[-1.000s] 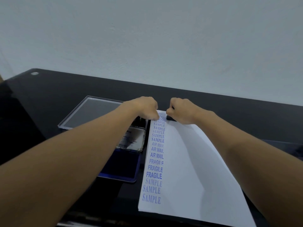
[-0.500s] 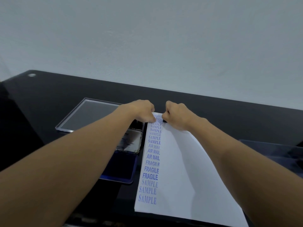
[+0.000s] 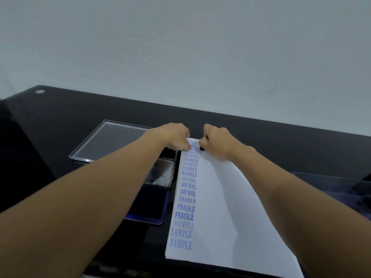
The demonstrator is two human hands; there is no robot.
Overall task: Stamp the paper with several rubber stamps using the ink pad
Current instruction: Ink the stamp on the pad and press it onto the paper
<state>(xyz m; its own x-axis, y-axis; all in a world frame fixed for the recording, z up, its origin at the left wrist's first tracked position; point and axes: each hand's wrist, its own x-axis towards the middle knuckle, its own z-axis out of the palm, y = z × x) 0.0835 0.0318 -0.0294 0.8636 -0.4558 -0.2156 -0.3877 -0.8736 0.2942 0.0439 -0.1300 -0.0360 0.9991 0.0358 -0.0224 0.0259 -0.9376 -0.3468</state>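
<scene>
My right hand (image 3: 217, 144) pinches a stamp (image 3: 202, 148) on the paper (image 3: 224, 207); beside it, my curled left hand's (image 3: 175, 137) hold I cannot tell.

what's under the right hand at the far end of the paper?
Only a dark sliver, probably the rubber stamp, shows under the right hand, on the paper beside the AMENDED prints. The hand covers the rest.

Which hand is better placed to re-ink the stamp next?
Right, probably: the right hand seems to pinch the dark stamp, and the ink pad lies just left of the paper, while the left hand touches the paper's corner.
</scene>
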